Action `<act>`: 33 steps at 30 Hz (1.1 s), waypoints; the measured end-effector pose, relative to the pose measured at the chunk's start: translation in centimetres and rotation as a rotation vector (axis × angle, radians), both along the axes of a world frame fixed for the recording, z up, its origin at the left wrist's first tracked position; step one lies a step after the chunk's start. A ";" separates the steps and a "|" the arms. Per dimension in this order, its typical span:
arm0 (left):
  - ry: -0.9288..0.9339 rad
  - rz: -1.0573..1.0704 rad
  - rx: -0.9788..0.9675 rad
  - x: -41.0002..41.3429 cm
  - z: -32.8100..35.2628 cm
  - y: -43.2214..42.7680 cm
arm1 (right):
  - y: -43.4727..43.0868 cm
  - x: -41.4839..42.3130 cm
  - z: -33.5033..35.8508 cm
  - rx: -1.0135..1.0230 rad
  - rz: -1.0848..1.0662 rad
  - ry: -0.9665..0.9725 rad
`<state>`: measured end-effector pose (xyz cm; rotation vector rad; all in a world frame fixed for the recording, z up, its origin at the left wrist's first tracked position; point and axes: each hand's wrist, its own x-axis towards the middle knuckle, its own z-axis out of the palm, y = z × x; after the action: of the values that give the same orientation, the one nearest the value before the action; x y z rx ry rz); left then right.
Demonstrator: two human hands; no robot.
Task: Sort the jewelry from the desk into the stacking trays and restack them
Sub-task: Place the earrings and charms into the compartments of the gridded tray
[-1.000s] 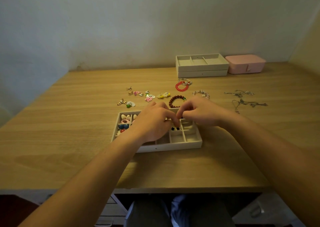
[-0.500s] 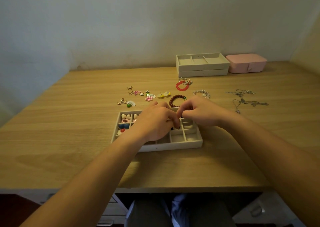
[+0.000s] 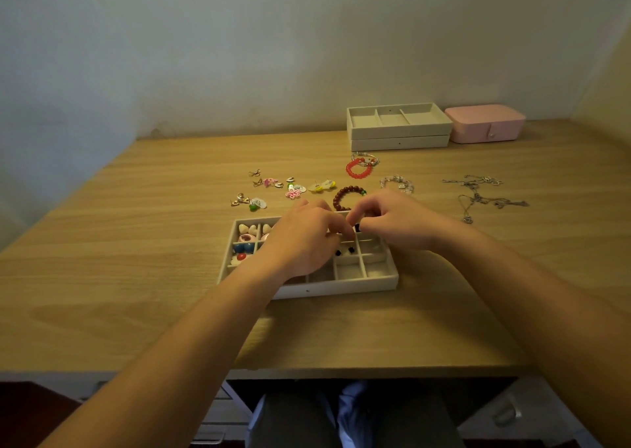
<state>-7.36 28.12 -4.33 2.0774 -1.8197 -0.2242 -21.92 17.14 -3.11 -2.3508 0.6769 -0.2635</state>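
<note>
Head view, the only one available. I see the compartment tray (image 3: pixel 341 285) on the desk (image 3: pixel 136 243). Its left cells are filled with earrings, and two small dark studs (image 3: pixel 343 251) sit in a middle cell. The right hand (image 3: pixel 392 224) has thumb and forefinger pinched on a small dark piece (image 3: pixel 357 228) above the tray's far row. The left hand (image 3: pixel 304 243) has its fingers curled, tips meeting those of the right hand; whether it shares the grasp I cannot tell.

Procedure, as I judge it: lower the piece into one cell, release only once it is below the divider, and keep like with like. Loose earrings (image 3: pixel 293 188), a brown bead bracelet (image 3: pixel 343 196), a red bracelet (image 3: pixel 358 171) and necklaces (image 3: pixel 478 195) lie unsorted on the desk beyond the tray. Two stacked trays (image 3: pixel 399 133) wait at the wall beside a pink box (image 3: pixel 485 123).

Markings: no brand, label or legible writing on any item
</note>
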 end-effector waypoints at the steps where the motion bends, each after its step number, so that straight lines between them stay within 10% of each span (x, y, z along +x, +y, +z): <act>1: -0.001 0.001 0.005 0.0 0.0 0.0 | 0.0 0.0 0.0 -0.005 0.000 0.003; 33: 0.004 -0.033 -0.046 0.7 0.1 0.3 | 0.1 0.2 0.1 -0.065 0.030 0.104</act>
<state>-6.68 28.44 -4.21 2.0159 -1.8406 -0.1924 -21.74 17.25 -3.06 -2.4487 0.6908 -0.1528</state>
